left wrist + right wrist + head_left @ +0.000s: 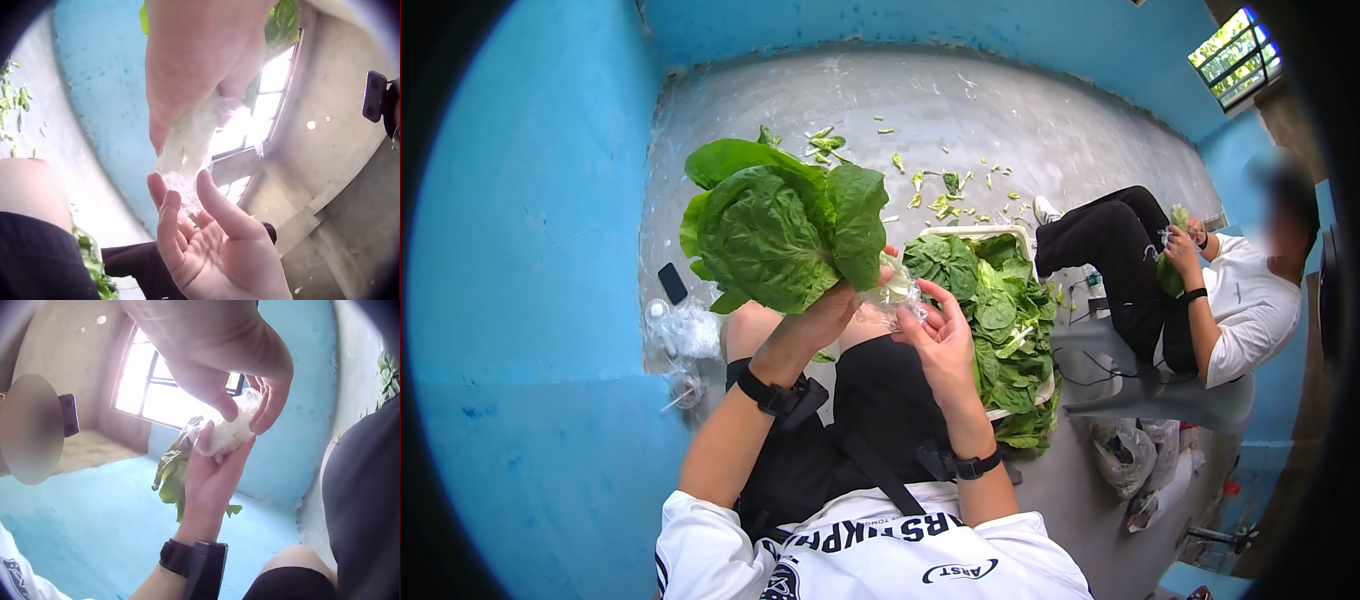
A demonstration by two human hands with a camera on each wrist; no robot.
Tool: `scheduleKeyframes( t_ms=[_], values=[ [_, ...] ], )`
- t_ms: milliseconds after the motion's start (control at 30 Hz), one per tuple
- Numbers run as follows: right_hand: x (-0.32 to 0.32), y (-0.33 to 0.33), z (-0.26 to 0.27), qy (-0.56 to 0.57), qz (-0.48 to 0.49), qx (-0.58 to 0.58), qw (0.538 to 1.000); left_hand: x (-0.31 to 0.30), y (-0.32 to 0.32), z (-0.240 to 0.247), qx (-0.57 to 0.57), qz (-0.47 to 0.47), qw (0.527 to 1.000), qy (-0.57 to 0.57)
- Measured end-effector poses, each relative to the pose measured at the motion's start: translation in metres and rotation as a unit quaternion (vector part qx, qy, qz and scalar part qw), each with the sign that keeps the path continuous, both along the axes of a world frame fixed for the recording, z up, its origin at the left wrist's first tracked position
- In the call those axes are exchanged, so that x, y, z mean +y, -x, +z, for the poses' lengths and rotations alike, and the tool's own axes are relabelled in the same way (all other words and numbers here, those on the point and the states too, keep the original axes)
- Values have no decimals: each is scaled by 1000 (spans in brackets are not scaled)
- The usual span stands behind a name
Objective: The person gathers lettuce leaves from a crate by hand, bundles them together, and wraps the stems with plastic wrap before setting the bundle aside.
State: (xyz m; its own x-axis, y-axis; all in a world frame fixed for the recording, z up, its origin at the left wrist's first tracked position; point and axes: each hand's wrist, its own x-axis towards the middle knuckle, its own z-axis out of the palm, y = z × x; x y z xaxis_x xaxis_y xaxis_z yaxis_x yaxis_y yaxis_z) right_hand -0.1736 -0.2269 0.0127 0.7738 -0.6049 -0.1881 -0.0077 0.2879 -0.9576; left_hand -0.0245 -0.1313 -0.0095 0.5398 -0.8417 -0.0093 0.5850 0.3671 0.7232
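Observation:
A leafy green lettuce head [765, 240] is gripped around its pale base by my left hand [828, 314], leaves fanning out to the upper left. Clear plastic wrap [897, 292] covers the pale stem end, which points toward my right hand [945, 345]. In the left wrist view, the thumb and fingers of that right hand [219, 253] pinch the crinkled end of the wrap [182, 187]. From the right wrist, the left hand [211, 478] shows below the wrapped base, with leaves [172, 481] behind it.
A white crate [975, 231] heaped with lettuce [1000, 320] stands right of my knees. Leaf scraps [945, 205] litter the floor. At left lie a phone [672, 283] and a pile of clear plastic [690, 330]. Another person [1250, 290] sits at right, holding greens.

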Motion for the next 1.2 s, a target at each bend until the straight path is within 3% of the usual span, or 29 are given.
scheduleKeyframes(
  t_ms=[200,300,333,400,433,500,533,600,667,700,733,767,800,833,867,933,967,1067,1100,1133,1200],
  values=[
    [5,4,-5,25,-41,6,999,-3,1,-3,-91,39,995,-9],
    [13,2,-5,183,-84,54,978,-1,-2,-6,-147,47,987,-52],
    [14,1,-1,184,-83,54,978,-1,-2,-7,-147,49,987,-51],
    [17,2,7,405,-59,93,908,1,0,-1,-281,73,955,-64],
    [18,0,11,457,-71,78,883,1,5,6,-280,73,955,-64],
    [21,0,16,498,-84,70,860,1,13,21,7,85,996,-12],
    [22,-1,17,538,-96,60,835,2,13,13,5,85,996,-12],
    [14,-2,16,565,-84,36,820,3,10,-8,-183,136,972,-61],
    [10,0,17,592,-65,15,803,6,8,-21,-216,142,962,-89],
    [10,0,19,598,-55,3,800,7,8,-20,2,103,995,-11],
    [10,-2,21,605,-45,-10,795,9,8,-20,219,60,971,73],
    [8,-5,19,608,-35,-13,793,4,6,-30,222,69,969,79],
    [6,-7,16,623,-36,-55,779,-4,4,-48,-162,177,969,-63],
    [6,-9,14,636,-38,-98,765,-8,1,-45,-515,251,794,-204],
    [6,-12,18,635,-28,-99,766,-8,0,-44,-509,257,794,-209],
    [6,-16,29,665,58,-74,741,-1,-4,-8,-316,158,932,-78],
    [6,-20,27,673,57,-98,731,-3,-9,-23,-358,165,913,-107],
    [11,-28,24,648,49,-112,752,1,-11,-19,-255,205,936,-127],
    [15,-30,30,619,46,-93,778,8,-10,13,-233,192,952,-57],
    [16,-31,29,619,49,-90,779,11,-13,15,-229,192,952,-58],
    [15,-34,29,385,53,-76,918,17,-23,15,-211,158,963,-64]
  ],
)
